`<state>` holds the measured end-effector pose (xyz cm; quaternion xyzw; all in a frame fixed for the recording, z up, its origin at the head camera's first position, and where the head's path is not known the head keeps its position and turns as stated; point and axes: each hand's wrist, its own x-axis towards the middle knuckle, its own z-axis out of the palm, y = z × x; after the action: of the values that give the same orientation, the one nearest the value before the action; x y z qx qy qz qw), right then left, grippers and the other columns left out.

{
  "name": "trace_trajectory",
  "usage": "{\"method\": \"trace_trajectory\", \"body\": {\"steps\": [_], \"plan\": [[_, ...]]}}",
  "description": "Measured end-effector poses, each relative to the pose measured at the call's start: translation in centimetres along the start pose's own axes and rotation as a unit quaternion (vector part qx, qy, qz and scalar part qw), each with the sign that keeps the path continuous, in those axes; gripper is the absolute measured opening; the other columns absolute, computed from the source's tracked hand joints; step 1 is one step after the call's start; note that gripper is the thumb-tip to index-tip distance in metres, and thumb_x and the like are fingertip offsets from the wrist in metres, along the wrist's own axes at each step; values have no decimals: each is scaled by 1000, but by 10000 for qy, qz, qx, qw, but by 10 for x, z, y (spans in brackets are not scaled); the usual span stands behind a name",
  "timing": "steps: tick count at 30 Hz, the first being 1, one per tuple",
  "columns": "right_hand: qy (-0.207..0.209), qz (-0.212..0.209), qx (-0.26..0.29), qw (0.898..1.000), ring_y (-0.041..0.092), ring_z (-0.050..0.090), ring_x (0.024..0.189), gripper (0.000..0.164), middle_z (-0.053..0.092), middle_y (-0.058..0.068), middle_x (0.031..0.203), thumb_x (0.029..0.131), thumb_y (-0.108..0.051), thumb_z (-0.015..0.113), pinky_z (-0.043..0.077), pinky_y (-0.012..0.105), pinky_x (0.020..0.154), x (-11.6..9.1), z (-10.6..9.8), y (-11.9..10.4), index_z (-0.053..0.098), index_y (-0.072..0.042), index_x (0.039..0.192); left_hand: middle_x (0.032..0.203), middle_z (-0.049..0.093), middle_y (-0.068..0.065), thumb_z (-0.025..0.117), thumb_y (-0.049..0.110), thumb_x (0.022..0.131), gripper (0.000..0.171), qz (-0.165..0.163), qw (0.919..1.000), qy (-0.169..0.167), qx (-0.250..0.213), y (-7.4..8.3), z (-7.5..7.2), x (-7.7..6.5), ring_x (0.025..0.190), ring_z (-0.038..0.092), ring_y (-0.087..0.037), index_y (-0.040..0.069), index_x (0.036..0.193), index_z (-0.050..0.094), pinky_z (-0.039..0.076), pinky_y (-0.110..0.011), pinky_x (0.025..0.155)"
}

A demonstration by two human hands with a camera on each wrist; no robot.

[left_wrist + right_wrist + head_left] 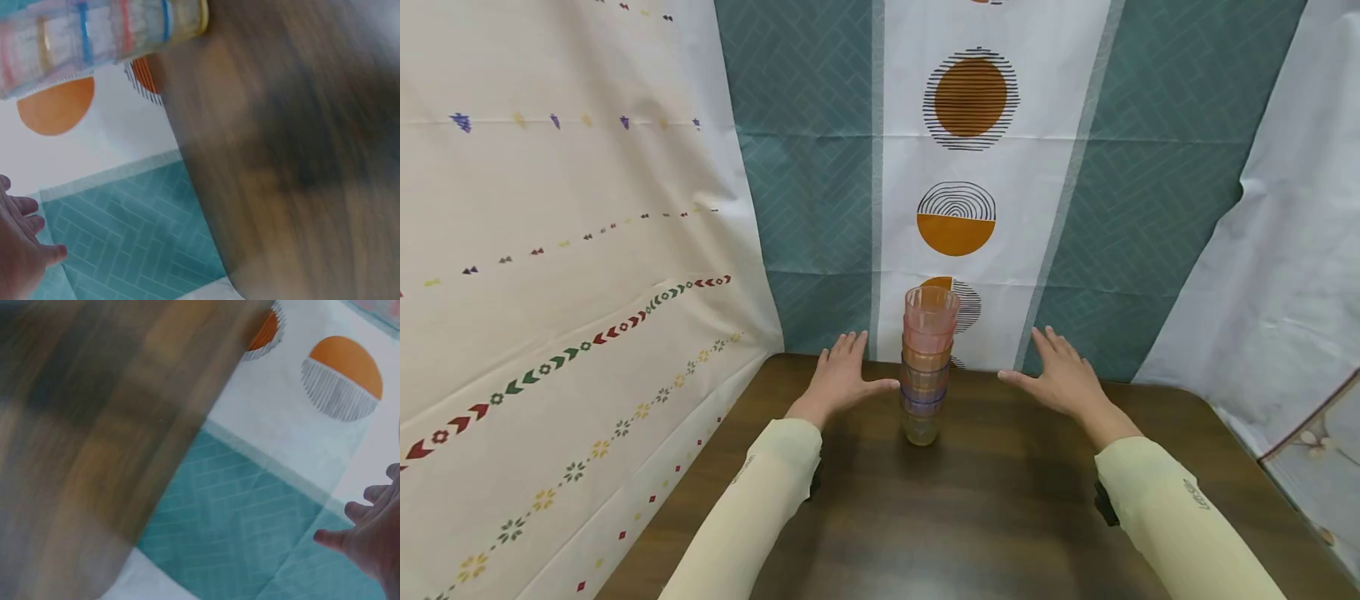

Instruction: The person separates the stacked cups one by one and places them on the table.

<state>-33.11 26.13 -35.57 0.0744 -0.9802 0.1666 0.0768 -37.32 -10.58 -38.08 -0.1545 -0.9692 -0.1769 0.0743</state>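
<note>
A tall stack of nested clear plastic cups (927, 358) stands upright on the wooden table, tinted pink at the top, then orange and purple, with a yellowish one at the bottom. Just left of it is my left hand (844, 377), fingers spread and straight, the thumb reaching toward the stack. To the right, farther off, my right hand (1060, 377) is held with its fingers apart and thumb pointing inward. Neither hand holds anything. In the left wrist view the stack (94, 40) crosses the top left corner, away from the left hand (22, 240).
The dark brown table (940, 517) has rounded far corners. Behind it hangs a teal and white curtain (820, 208) with orange circles. A cream patterned cloth (587, 250) covers the left side, and a pale cloth (1292, 250) hangs at the right.
</note>
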Motion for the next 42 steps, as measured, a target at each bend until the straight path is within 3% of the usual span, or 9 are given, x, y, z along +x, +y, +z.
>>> {"method": "trace_trajectory", "body": {"steps": [6,12,17,28,36,42], "plan": [[110,-249,324,9991,49,11,146,112,10,28,161,86,-75,53,14,68,112,11,-9,-23,12,1,157,163,21,-11,65,76,76,114,-5,9952,40,-977,18,-2,9,150,16,-31,13,159,18,17,-55,118],[101,-435,923,9947,44,12,148,109,11,23,163,86,-72,56,15,63,115,21,-15,-49,12,-4,158,163,24,-8,73,69,75,113,-121,9761,-125,-2167,34,-4,14,148,23,-30,18,160,19,27,-55,115],[91,-496,1421,9886,42,17,147,106,16,21,163,87,-68,59,19,62,114,32,-18,-67,12,-6,159,161,27,-6,75,63,77,108,-170,9619,-156,-2726,43,-2,20,146,28,-31,16,159,21,30,-57,113],[63,-531,2718,9609,38,30,144,98,31,16,159,86,-61,68,33,60,109,47,-15,-99,22,-12,158,153,42,-5,80,53,79,95,69,9366,-189,-3498,54,2,34,139,40,-30,18,153,32,41,-54,106],[63,-575,3450,9368,36,41,137,87,43,16,150,88,-49,71,38,55,108,53,-8,-110,29,-12,155,148,48,-6,79,41,84,82,158,9354,-174,-3528,54,7,38,136,44,-31,16,149,37,44,-52,104],[171,-494,3626,9305,35,46,132,83,48,17,145,89,-45,72,40,51,108,55,-6,-114,34,-5,152,148,48,-5,77,40,87,75,93,9368,-248,-3488,54,5,39,136,44,-30,19,148,40,44,-53,104]]}}
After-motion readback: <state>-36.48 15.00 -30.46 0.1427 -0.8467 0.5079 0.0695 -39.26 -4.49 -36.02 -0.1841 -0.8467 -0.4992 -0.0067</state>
